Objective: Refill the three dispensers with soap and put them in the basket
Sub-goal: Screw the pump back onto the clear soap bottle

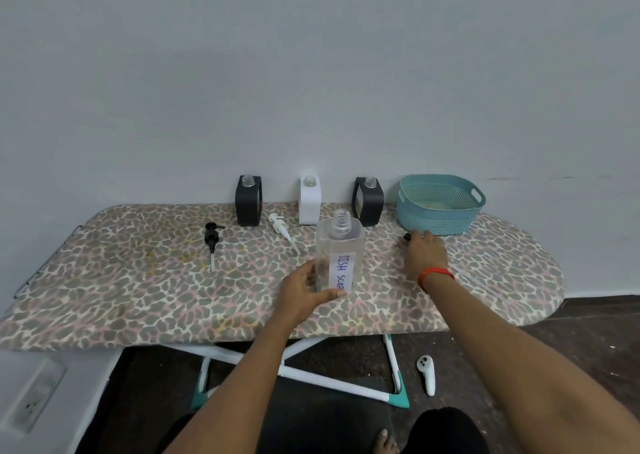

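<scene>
Left hand [304,291] is closest in: thumb across the low front face, fingers wrapped round the side of the refill bottle [341,256]. Bottle is clear, labelled DISH SOAP, upright on the board, cap off, neck open. Not tilted, so no pour under way.

Right hand [424,252] lies palm down on the board just in front of the basket, fingertips at a small dark part [408,236]. Could be the third pump head; can't tell if it's pinched or only touched.

Three dispensers stand along the wall edge: left black dispenser [248,200], white dispenser [309,199], right black dispenser [369,200]. All necks open, pumps out. Sleeves are opaque, so fill level is unreadable.

Black pump [212,237] and white pump [282,228] lie flat on the board in front of them.

Teal basket [440,204] sits at the right end, no dispenser in it.

My read: prep is done (pumps off, refill opened). Left to do: all three fills as far as I can see, pumps back on, three transfers to the basket.

Everything rests on the ironing board [138,280].
</scene>
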